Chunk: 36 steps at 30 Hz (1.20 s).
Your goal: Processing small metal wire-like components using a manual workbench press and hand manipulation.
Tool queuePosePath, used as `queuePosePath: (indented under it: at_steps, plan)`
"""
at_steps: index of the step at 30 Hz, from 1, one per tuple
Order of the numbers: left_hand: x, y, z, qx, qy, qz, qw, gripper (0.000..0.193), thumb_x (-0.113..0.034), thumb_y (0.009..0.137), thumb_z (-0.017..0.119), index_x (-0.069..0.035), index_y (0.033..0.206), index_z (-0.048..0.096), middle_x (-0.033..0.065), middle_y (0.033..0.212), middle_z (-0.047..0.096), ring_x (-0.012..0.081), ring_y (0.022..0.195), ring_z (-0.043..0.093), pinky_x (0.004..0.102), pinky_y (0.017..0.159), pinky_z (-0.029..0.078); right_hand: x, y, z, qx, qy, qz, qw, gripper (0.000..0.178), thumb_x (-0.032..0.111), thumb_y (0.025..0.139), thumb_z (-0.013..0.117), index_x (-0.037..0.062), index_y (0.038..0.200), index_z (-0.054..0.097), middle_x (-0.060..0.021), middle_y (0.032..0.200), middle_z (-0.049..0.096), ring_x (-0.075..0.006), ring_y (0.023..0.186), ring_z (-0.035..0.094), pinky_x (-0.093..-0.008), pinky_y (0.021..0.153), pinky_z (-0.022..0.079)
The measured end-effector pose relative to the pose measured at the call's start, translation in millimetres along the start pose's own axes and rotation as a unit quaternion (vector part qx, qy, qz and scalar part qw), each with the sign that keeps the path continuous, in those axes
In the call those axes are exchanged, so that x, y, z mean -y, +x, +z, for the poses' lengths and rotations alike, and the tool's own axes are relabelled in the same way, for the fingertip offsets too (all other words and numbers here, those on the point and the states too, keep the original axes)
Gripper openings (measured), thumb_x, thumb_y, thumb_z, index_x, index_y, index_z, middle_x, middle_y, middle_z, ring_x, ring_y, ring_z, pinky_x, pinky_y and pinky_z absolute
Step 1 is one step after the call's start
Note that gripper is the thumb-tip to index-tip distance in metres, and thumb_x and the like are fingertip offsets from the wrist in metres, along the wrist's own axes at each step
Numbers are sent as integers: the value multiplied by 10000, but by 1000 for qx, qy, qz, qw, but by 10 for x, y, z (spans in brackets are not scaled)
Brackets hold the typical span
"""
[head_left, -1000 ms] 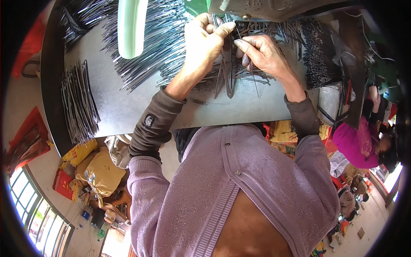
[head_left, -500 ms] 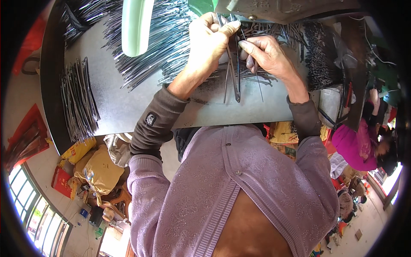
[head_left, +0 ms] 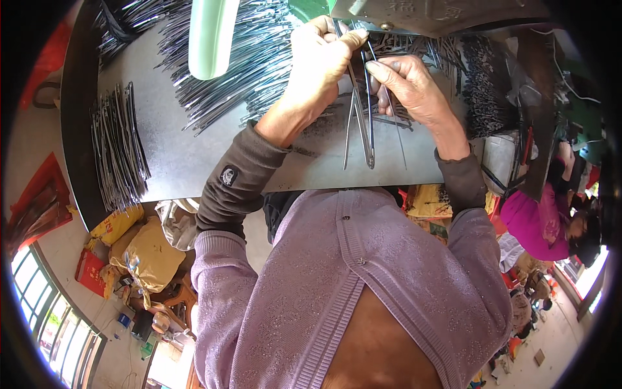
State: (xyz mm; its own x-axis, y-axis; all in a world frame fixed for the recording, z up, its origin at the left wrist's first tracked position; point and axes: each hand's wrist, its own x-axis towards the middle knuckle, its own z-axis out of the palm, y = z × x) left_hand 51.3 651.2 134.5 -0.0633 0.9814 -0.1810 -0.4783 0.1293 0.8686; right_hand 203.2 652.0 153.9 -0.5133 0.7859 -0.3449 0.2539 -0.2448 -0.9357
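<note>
My left hand (head_left: 324, 55) is closed around several thin dark metal strips (head_left: 357, 120), whose lower ends fan out over the front of the metal table (head_left: 227, 170). Close beside it, my right hand (head_left: 409, 87) pinches a finer, needle-like dark rod (head_left: 400, 139) between thumb and fingers, its tip pointing down toward the table's front edge. The other fingers of that hand are curled under. A large heap of similar dark strips (head_left: 227, 74) spreads left of my left hand. Short dark pieces lie beneath both hands, partly hidden.
A neat row of strips (head_left: 120, 149) lies at the table's left end. A pale green trough-shaped piece (head_left: 210, 39) hangs over the heap. A metal housing (head_left: 447, 16) overhangs the far side. A dense dark bundle (head_left: 483, 84) and whitish container (head_left: 500, 159) sit right, near another person (head_left: 534, 217).
The strips in my left hand have swung slightly right, with their lower ends a little nearer me. The fine rod in my right hand has also shifted slightly right. Both grips stay closed.
</note>
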Motion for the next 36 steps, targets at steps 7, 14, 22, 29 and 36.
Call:
queuePosePath:
  at_steps: [7,14,22,29,36]
  plan:
    - [16,4,-34,5,17,-2,1000,147,-43,747,642,-13,686,513,-4,539,477,63,441,444,201,408,373,-116,17,60,18,123,-1,992,372,329,880,506,2,720,584,-30,574,539,-73,466,529,-204,436,460]
    - [-158,55,-133,68,113,-68,989,91,-94,772,629,-28,791,569,34,638,578,93,524,531,203,479,394,-209,-57,-189,-60,-26,-52,997,353,306,874,517,-28,798,602,-52,631,577,-77,516,542,-204,493,463]
    - [-273,84,-81,77,99,-94,988,24,-19,786,573,-15,773,593,12,637,559,88,511,504,204,462,397,-348,-775,-232,-97,-287,-132,944,243,90,716,673,39,948,625,-32,784,574,-111,655,541,-235,566,450]
    - [-394,27,-311,55,196,-53,978,71,-69,772,610,-3,782,585,42,599,561,97,491,520,201,443,396,-530,-275,-120,-200,-424,-309,827,197,77,687,696,28,870,641,-60,744,534,-165,617,554,-283,546,460]
    - [-1041,-419,-1521,-260,873,184,369,395,-283,678,707,-108,1019,608,101,859,629,254,849,572,376,696,454,-675,-227,-166,-243,-445,-371,778,186,71,666,704,65,845,656,-7,720,546,-138,612,561,-254,540,469]
